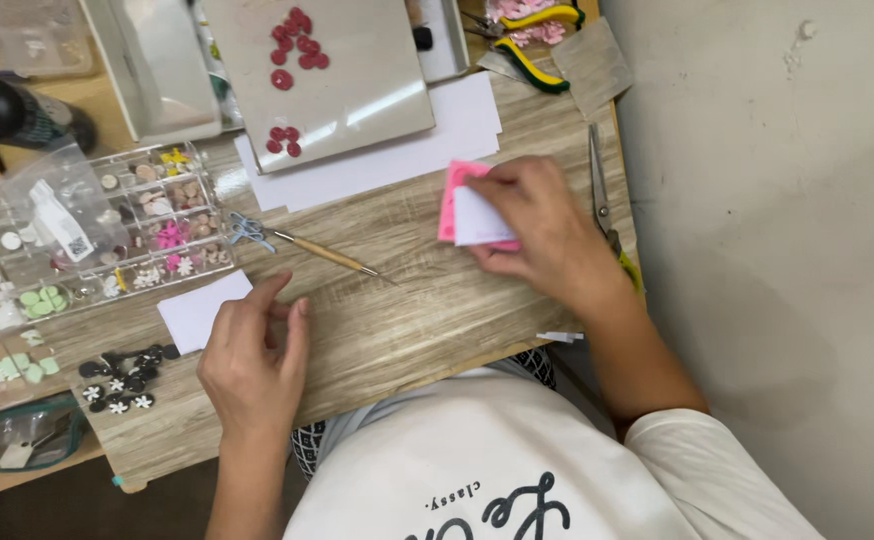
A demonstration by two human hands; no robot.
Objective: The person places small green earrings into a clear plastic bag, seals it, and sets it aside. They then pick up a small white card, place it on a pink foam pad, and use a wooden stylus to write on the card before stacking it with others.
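Observation:
My right hand grips a small white card together with a pink flat piece just above the wooden table. My left hand rests on the table with fingers loosely curled, its fingertips touching the edge of a white paper slip. It holds nothing. A thin wooden-handled needle tool lies between the two hands.
A clear compartment box of small flower pieces sits at left. Black and white clay flowers lie near the left hand. A grey tile with red discs rests on white sheets behind. Scissors and pliers lie at right.

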